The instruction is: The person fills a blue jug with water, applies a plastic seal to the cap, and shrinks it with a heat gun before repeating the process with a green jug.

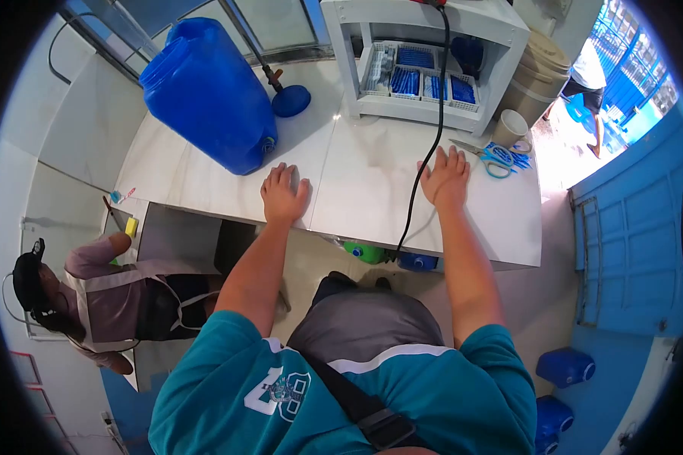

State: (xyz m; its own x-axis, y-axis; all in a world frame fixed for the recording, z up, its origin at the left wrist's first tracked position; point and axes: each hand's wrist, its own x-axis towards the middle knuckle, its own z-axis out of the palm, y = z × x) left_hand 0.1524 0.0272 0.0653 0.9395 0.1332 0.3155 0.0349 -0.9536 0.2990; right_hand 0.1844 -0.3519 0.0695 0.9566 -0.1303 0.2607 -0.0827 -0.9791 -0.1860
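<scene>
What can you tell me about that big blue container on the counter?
The blue container looks like smooth, slightly shiny plastic, with a bulky body, rounded edges and a wide round neck at the top. A small round fitting sits low near its base. It appears to stand upright on the pale counter. The left hand is close by, apparently not touching. Whether it is capped or filled, I can't tell.

The person wears a teal shirt (455,387) with short, loose sleeves and a white band (402,352) curving across its front. Big numerals (281,393), one solid white and one outlined in white, sit on the left side (a small emblem overlaps them, too fine to read). A black strap (340,388) with a dark plastic buckle (387,429) crosses the torso, above smooth grey fabric (364,322). The left hand (284,199) and right hand (445,180) are bare.
</scene>
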